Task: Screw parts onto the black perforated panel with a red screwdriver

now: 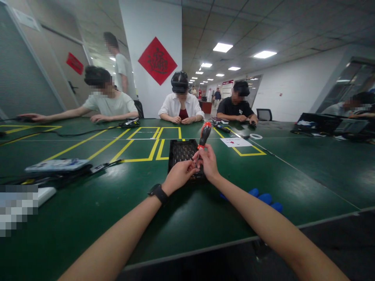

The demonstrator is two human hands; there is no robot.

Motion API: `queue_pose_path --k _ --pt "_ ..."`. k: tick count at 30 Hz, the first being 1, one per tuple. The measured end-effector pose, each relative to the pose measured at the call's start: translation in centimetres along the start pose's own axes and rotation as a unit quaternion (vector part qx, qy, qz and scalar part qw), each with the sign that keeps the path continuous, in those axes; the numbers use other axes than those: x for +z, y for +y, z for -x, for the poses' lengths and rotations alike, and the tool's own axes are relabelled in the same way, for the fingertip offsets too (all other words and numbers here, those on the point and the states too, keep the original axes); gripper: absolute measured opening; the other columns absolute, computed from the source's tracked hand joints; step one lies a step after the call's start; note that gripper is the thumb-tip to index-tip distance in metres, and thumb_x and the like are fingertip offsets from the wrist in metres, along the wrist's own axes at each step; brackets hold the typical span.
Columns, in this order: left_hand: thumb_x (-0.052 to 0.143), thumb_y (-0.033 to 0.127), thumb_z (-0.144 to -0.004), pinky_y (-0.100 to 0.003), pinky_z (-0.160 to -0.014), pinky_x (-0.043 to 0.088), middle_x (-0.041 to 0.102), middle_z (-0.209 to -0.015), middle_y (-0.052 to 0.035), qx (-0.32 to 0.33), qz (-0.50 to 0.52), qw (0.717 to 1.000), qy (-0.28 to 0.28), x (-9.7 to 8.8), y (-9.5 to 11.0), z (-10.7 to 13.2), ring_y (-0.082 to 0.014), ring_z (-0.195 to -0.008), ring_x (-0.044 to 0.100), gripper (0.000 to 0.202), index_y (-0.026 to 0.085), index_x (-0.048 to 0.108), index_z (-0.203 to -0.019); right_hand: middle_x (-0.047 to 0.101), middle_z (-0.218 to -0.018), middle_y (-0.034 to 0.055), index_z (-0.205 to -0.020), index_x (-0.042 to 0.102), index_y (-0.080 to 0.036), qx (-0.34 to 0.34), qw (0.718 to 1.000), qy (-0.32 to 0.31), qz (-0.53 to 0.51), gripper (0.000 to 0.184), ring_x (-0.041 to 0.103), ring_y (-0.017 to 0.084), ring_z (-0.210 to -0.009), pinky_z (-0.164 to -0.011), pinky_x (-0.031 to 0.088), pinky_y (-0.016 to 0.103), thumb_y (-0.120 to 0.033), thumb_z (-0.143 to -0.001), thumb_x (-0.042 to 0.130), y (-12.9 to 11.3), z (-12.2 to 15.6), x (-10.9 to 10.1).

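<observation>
A screwdriver (205, 134) with a red and black handle stands nearly upright, handle up, with its thin metal shaft pointing down. My right hand (208, 162) has its fingers closed around the shaft just below the handle. Close against it, my left hand (181, 173) is closed in a pinch near the shaft's lower end; what its fingertips hold is too small and hidden to name. Both hands are over the near part of a black tray (170, 156) with many small compartments. My hands cover the tray's near right portion.
Several blue rounded ends (265, 198) show beside my right forearm. A white paper (236, 142) and a roll of white tape (256, 136) lie farther right. At left are a light-blue box-like item (57, 165) and cables. Co-workers sit across the green table (117, 222).
</observation>
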State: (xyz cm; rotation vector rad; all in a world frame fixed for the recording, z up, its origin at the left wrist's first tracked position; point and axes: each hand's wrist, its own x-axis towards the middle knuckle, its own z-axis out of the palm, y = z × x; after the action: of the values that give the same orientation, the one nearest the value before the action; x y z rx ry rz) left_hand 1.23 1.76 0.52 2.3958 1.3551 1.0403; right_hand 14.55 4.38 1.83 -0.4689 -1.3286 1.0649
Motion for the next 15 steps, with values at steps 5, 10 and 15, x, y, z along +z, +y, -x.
queue_pose_path --k 5,10,15 --pt "0.056 0.035 -0.079 -0.023 -0.059 0.034 0.062 -0.072 -0.0033 0.002 -0.015 1.000 -0.001 0.05 0.05 0.01 -0.0141 -0.063 0.053 0.020 0.016 0.059 -0.077 0.060 -0.065 -0.0010 -0.104 0.049 -0.019 0.032 0.999 -0.010 -0.020 0.032 0.055 0.008 -0.047 -0.035 0.037 0.015 -0.044 -0.085 0.043 0.02 -0.02 -0.07" --pt "0.056 0.036 -0.079 -0.022 -0.057 0.033 0.060 -0.069 -0.0026 0.004 -0.021 1.000 0.002 0.02 0.12 0.04 -0.0129 -0.060 0.051 0.021 0.015 0.058 -0.075 0.060 -0.065 0.0001 -0.111 0.050 -0.018 0.042 0.999 -0.001 -0.022 0.036 0.054 0.008 -0.047 -0.035 0.036 0.015 -0.042 -0.085 0.041 -0.08 -0.02 -0.07" --pt "0.056 0.035 -0.078 -0.022 -0.057 0.033 0.060 -0.068 -0.0013 0.006 -0.014 1.000 0.008 -0.05 0.25 0.11 -0.0123 -0.060 0.051 0.020 0.016 0.058 -0.074 0.060 -0.064 -0.0004 -0.111 0.050 -0.018 0.039 0.999 0.006 -0.013 0.036 0.053 0.008 -0.047 -0.035 0.035 0.015 -0.041 -0.084 0.042 -0.07 -0.04 0.00"
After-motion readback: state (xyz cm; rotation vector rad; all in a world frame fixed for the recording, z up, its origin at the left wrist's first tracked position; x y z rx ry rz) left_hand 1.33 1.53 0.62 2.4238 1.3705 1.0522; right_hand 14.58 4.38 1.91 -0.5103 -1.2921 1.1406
